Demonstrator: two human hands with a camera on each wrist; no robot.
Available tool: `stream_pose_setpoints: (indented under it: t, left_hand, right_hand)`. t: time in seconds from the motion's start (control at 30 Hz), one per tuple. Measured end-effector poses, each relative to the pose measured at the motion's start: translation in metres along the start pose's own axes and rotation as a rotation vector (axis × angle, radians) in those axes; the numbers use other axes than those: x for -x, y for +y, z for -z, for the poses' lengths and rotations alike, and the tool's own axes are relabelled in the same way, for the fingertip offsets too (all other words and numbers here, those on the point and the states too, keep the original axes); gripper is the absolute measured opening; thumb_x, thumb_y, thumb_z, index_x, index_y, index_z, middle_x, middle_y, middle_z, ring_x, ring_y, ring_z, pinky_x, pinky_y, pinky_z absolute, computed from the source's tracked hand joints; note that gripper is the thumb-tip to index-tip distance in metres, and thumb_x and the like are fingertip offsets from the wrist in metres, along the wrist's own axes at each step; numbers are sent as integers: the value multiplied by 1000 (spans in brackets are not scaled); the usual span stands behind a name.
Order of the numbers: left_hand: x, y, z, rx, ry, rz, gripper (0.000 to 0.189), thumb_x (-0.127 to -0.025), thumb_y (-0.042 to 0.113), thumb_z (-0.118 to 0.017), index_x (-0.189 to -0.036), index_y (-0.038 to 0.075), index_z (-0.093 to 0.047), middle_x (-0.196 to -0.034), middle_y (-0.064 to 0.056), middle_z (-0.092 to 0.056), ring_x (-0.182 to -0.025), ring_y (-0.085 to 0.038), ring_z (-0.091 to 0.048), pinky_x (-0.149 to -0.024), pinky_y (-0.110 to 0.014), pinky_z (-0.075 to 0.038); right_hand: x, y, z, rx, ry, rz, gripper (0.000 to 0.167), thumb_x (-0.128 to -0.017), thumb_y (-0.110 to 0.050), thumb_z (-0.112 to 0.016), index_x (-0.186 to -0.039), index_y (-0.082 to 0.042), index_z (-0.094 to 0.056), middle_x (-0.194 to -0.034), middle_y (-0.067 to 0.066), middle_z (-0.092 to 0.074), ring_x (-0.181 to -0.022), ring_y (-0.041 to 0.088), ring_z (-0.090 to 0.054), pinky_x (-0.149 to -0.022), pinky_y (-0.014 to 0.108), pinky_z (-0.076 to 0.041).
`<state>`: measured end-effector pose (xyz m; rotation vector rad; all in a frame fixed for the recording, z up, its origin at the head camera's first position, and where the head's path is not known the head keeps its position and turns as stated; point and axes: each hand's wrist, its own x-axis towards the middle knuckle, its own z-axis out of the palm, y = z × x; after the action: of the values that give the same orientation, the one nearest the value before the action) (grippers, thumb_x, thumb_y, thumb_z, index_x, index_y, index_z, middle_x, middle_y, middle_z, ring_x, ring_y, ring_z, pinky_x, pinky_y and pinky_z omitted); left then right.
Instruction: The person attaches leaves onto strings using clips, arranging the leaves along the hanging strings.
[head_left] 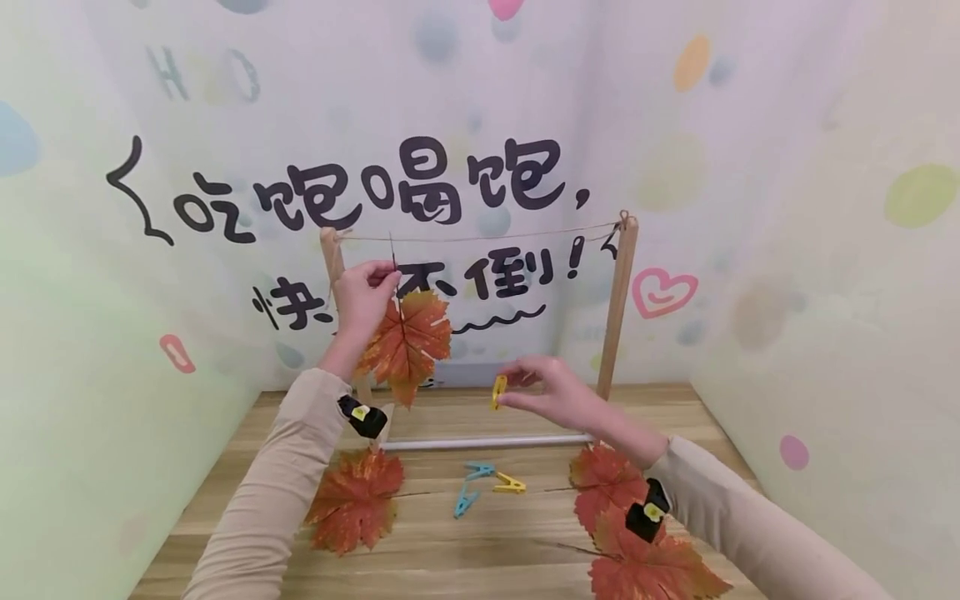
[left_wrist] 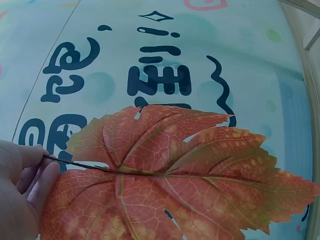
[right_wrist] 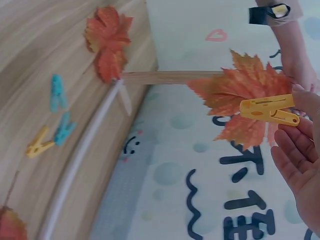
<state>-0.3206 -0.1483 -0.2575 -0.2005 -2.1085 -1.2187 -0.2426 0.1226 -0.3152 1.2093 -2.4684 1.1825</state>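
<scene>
In the head view my left hand (head_left: 367, 292) pinches the dark stem of an orange-red artificial maple leaf (head_left: 408, 342). The leaf hangs blade down, and its stem top reaches the twine (head_left: 480, 240) strung between two wooden posts. The left wrist view shows thumb and fingertips on the stem beside the broad leaf blade (left_wrist: 165, 175). Lower and to the right, my right hand (head_left: 551, 387) holds a yellow clothespin (head_left: 498, 392) between thumb and fingers. Seen from the right wrist, the clothespin (right_wrist: 267, 109) points away from the fingers, overlapping the leaf behind it.
Two blue clothespins (head_left: 465, 502) and another yellow clothespin (head_left: 510, 482) lie on the wooden table (head_left: 465, 567). One maple leaf (head_left: 356, 504) rests at left; two more (head_left: 652, 567) overlap at right. A white bar (head_left: 487, 442) joins the wooden posts (head_left: 618, 308) low down.
</scene>
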Motion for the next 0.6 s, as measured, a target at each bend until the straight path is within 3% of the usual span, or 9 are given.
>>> stream_pose_setpoints:
  t: [0.23,0.6]
  left_hand:
    - [-2,2,1,-14,4,19,19,-84,11,-64,-97,-3,-67,-91,-15,-67,-77,-22,-61,-61,-12,-41]
    - [-3,6,-3,-33,4,25,18,-83,10,-65,-95,-3,-68,-92,-16,-68,-80,-24,-63,-72,-32,-50]
  right_hand:
    - [-26,-15,21,-36,81,-13,28,-80,-10,-68,-104,3,-62,-92,8,-65,-85,18,-59,-74,29,-51]
    - [-68,-29,40,-68,183,-59,26,-82,-10,-66,-105,1,-61,-96,11,-62,-87,19,-57,-73,28,-51]
